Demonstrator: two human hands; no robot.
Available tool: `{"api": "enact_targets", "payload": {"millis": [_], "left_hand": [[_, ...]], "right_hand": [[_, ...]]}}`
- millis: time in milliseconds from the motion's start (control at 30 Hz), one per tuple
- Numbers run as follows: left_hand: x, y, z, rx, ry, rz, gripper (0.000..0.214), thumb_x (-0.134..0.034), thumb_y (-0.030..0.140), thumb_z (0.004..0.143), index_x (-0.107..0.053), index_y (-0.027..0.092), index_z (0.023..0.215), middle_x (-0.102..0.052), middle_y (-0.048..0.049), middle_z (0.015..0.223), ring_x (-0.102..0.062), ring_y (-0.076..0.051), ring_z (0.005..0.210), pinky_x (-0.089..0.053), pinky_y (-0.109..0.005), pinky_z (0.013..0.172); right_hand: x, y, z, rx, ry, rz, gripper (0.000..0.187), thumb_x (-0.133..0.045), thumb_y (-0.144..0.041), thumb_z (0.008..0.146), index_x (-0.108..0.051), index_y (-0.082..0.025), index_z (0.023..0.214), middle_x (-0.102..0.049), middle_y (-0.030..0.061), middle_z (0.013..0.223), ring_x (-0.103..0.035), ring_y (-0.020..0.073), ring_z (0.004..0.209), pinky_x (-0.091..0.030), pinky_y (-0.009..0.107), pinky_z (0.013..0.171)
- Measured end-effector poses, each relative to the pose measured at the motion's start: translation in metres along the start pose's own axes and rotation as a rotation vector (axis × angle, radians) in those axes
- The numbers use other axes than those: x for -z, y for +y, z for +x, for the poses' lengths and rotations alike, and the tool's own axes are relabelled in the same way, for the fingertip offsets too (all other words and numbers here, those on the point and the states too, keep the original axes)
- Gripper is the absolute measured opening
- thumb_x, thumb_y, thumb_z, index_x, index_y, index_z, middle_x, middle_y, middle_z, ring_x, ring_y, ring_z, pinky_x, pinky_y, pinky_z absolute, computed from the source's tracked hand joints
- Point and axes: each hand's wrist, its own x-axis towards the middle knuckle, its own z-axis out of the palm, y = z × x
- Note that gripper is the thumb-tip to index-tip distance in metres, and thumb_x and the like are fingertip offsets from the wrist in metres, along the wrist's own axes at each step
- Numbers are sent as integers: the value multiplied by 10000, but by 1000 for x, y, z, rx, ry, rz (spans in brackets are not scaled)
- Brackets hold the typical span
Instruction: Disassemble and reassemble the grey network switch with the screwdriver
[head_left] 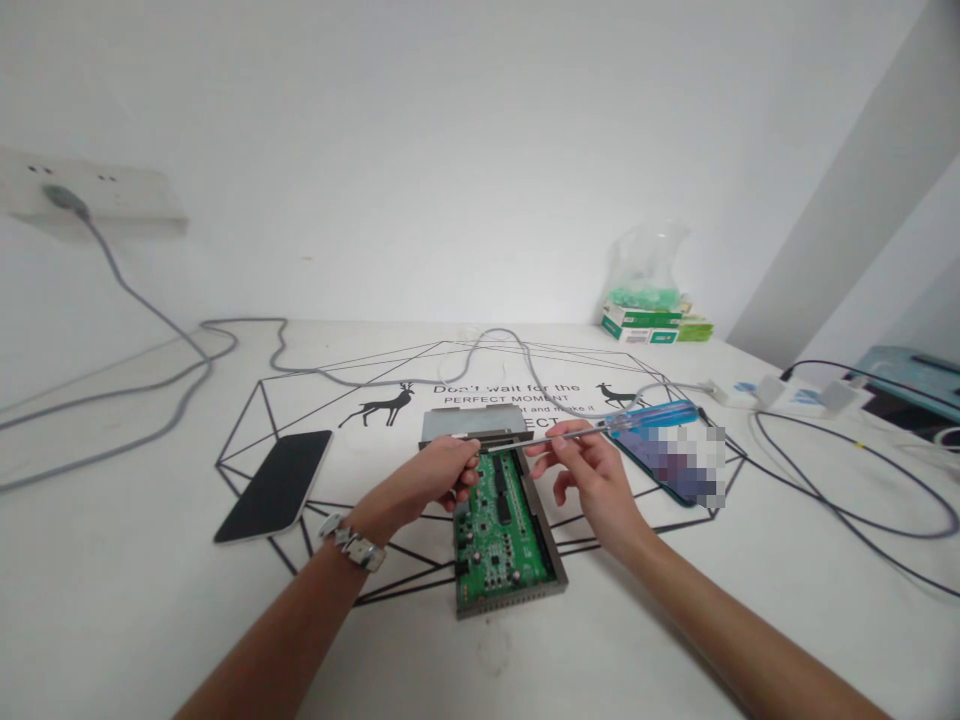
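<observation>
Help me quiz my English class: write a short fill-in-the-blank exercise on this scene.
1. The right hand holds a screwdriver whose handle is coloured ____.
2. The circuit board is mostly coloured ____.
3. A silvery band circles the ____ wrist.
4. The deer printed on the table are coloured ____.

Missing words: blue; green; left; black.

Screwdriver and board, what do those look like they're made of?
Screwdriver: handle likely smooth plastic, being see-through blue; shaft probably metal, as it's thin, straight and silvery grey.
Board: perhaps coated fibreglass, judging by its green face dotted with small parts.
</observation>
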Motion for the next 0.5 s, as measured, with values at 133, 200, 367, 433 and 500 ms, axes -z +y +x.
{"api": "enact_targets", "payload": {"millis": [133, 200, 367, 433, 500], "left_hand": [[-1, 2, -2, 18, 0, -32, 362, -489, 526, 847, -394, 204, 711, -395, 61, 587, -365, -83, 448, -279, -220, 427], [-1, 3, -3, 26, -15, -44, 359, -491, 520, 848, -390, 204, 711, -390, 65, 584, -370, -81, 448, -282, -220, 431], [-1, 3, -3, 31, -15, -55, 347, -479, 505, 865, -394, 201, 719, -387, 70, 580, -369, -78, 443, -284, -219, 436], [-1, 4, -3, 32, -12, -56, 341, -472, 492, 873, -391, 201, 715, -389, 70, 582, -368, -77, 440, -286, -220, 435], [-1, 4, -2, 35, -11, -54, 335, -468, 480, 879, -391, 200, 711, -393, 68, 583, -376, -78, 436, -285, -221, 430]], "right_hand": [[0, 0, 0, 10, -14, 1, 356, -697, -511, 812, -539, -216, 933, -742, 77, 872, -684, 182, 647, -401, 196, 366], [0, -1, 0, 12, -17, 3, 359, -696, -513, 812, -533, -218, 935, -738, 76, 872, -683, 181, 645, -403, 197, 367], [-1, -2, -1, 19, -28, -19, 360, -689, -525, 813, -532, -222, 929, -727, 69, 872, -680, 177, 644, -404, 195, 366], [-1, -3, -2, 21, -33, -30, 356, -683, -525, 820, -534, -221, 930, -722, 68, 873, -679, 176, 648, -406, 195, 368], [-2, -3, -2, 22, -33, -35, 352, -679, -521, 825, -535, -220, 936, -721, 68, 873, -680, 177, 653, -408, 194, 370]]}}
